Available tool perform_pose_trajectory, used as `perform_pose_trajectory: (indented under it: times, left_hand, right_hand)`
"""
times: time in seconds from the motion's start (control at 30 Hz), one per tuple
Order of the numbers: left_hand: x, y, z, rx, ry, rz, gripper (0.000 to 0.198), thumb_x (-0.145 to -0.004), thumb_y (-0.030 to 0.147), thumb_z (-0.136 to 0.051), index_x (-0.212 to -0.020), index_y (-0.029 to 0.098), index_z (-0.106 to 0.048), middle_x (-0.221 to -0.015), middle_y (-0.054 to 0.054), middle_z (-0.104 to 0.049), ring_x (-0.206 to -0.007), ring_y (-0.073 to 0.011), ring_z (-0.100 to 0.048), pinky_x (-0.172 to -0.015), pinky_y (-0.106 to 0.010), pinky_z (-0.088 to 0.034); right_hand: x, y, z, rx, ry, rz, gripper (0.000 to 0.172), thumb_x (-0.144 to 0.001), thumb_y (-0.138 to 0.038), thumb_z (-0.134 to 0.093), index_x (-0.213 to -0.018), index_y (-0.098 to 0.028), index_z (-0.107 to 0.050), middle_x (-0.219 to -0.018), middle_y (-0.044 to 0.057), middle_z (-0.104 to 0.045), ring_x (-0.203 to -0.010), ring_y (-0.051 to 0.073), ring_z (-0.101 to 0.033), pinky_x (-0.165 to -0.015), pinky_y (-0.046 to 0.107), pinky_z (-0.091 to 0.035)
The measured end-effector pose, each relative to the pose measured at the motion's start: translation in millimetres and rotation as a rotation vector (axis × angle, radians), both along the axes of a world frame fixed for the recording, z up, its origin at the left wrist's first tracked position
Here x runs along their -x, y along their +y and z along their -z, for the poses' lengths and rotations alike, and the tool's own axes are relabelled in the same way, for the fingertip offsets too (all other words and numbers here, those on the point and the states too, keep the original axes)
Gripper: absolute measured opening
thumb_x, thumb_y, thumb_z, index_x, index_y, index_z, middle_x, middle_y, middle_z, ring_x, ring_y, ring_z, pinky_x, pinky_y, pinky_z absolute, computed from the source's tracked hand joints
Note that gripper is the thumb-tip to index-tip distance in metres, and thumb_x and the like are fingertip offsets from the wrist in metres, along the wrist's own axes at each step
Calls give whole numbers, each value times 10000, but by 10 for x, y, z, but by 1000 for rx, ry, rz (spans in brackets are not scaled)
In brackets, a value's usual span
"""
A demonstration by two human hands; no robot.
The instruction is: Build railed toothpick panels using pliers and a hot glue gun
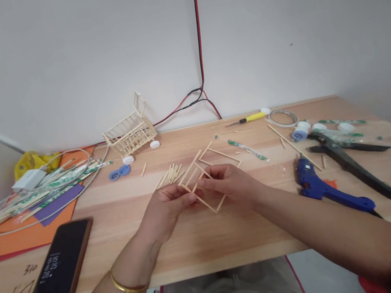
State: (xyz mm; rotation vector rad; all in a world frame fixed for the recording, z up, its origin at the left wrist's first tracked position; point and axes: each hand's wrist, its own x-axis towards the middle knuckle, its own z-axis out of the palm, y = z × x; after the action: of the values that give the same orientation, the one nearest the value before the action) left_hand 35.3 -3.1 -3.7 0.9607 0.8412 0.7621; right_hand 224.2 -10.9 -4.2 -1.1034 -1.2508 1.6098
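Both hands are closed on a small frame of thin wooden sticks (205,203), raised just above the table. My left hand (170,205) pinches its left side between thumb and fingers. My right hand (233,182) grips it from the right, its thumb near the frame's middle; the fingertips behind are partly hidden. Just beyond the hands lies another stick frame (224,155), partly covered by my right hand. A small pile of short cut sticks (174,171) is behind my left hand.
At the back stands a wooden stick cart (132,139) with white wheels. On the right lie a blue glue gun (318,186), black-handled cutters (352,165) and a yellow-handled tool (253,117). To the left are wrapped sticks (49,191), coloured paper (50,233) and a phone (58,277).
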Motion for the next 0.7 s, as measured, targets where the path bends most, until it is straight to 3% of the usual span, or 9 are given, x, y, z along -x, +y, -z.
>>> perform_pose_trajectory:
  times: [0.37, 0.53, 0.7]
  left_hand:
    - [11, -33, -67, -10, -157, 130, 481, -688, 107, -753, -1145, 209, -640, -1070, -81, -704, -973, -200, -653, -891, -317, -472]
    - [14, -47, -51, -44, -197, 141, 470, -696, 85, -745, -1131, 223, -632, -1124, -91, -683, -1015, -222, -648, -905, -352, -487]
    - [21, -53, -67, -31, -187, 215, 462, -694, 110, -755, -1130, 204, -632, -1127, -107, -673, -1036, -244, -632, -891, -384, -507]
  right_hand:
    - [38, -25, -63, 68, 56, 15, 283, -687, -421, -743, -808, -170, -691, -691, -9, -630, -591, 92, -523, -582, 227, -416]
    - [35, -13, -104, 54, 40, 65, 215, -706, -377, -722, -719, -170, -666, -589, -44, -545, -528, 74, -444, -558, 231, -373]
    - [15, 20, -47, 86, 58, 97, 279, -691, -415, -726, -675, -163, -607, -578, -48, -511, -521, 73, -403, -517, 230, -298]
